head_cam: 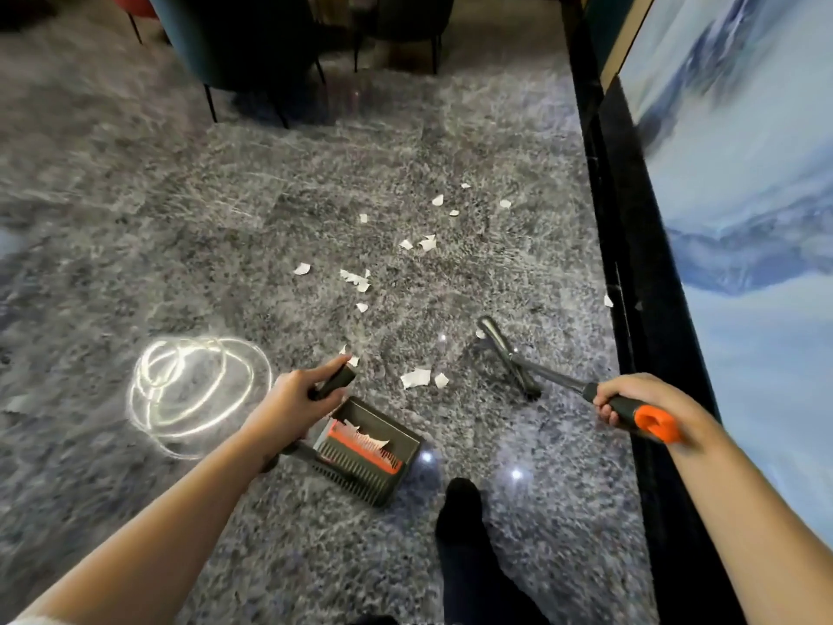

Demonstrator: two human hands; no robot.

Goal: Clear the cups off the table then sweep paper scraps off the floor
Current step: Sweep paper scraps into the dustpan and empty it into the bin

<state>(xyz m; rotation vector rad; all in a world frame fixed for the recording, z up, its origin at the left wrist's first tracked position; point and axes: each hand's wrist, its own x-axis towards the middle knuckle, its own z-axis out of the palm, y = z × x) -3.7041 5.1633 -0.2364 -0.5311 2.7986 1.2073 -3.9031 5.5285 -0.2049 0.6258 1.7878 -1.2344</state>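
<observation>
Left hand [288, 394] grips dustpan [369, 453] | right hand [631, 399] grips broom [509, 358] | scraps [417, 377] between

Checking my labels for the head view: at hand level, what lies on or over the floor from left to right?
light reflection → left hand → dustpan → large paper scrap → broom → right hand

Dark teal chair [234, 42] far back; blue-white wall panel [743, 173] right; black shoe [459, 502] near bottom.
</observation>
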